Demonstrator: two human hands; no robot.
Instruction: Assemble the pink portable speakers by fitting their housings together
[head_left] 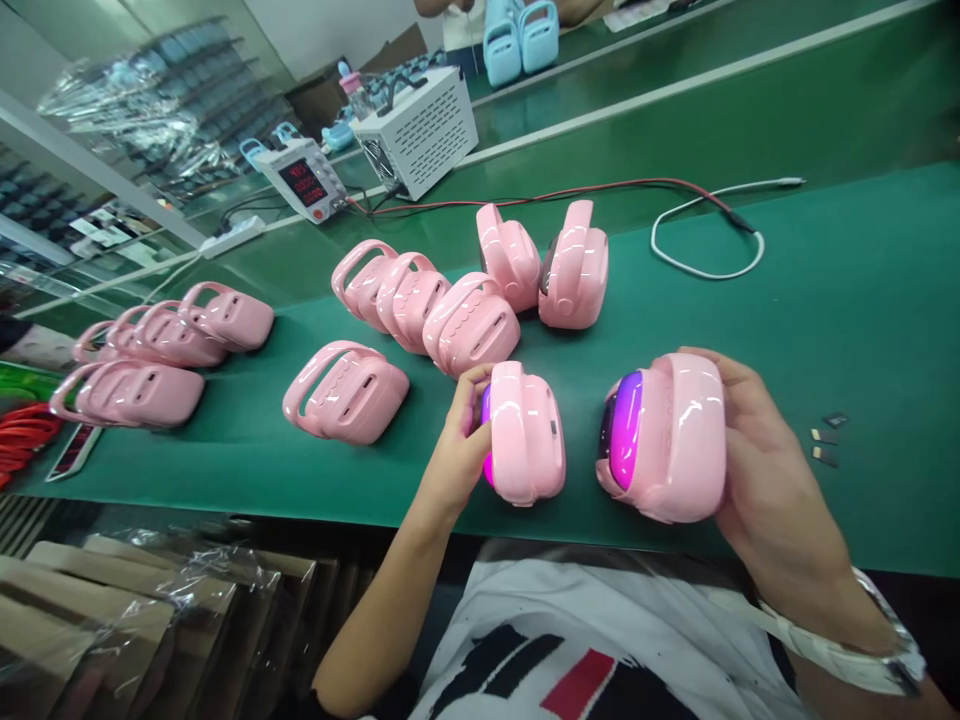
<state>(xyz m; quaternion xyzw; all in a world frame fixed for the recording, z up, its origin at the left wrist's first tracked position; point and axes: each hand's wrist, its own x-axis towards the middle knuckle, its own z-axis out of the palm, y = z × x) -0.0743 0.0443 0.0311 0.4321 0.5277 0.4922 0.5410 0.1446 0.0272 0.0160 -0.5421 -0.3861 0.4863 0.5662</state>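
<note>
The left grip (454, 445) is clamped on the left-hand device (525, 435), a pink handled unit with a purple glow at its face; thumb and fingers close around that lit side. To the right of the left-hand device, across a narrow strip of bare desk (885, 300), the right grip (761, 470) is closed on the right-hand device (679, 440), also glowing purple.

The desk's near edge runs just on the person's side of the left-hand device, leaving little room there. The widest open surface lies well to its right, around 3 small cards (823, 436) and past a looped white cable (709, 275). Just beyond the left-hand device, 5 pink devices (476, 335) stand tightly clustered. To its left, 1 lone pink device (371, 400) has bare green surface around it; farther left, a packed pink group (176, 340) stands near the desk's end.

Far beyond and left of the left-hand device, stacked trays (172, 100) under clear film hold blue pieces. Low to its left, below desk level, are brown cardboard panels (112, 565) with clear plastic over them; what lies between them is unclear.
</note>
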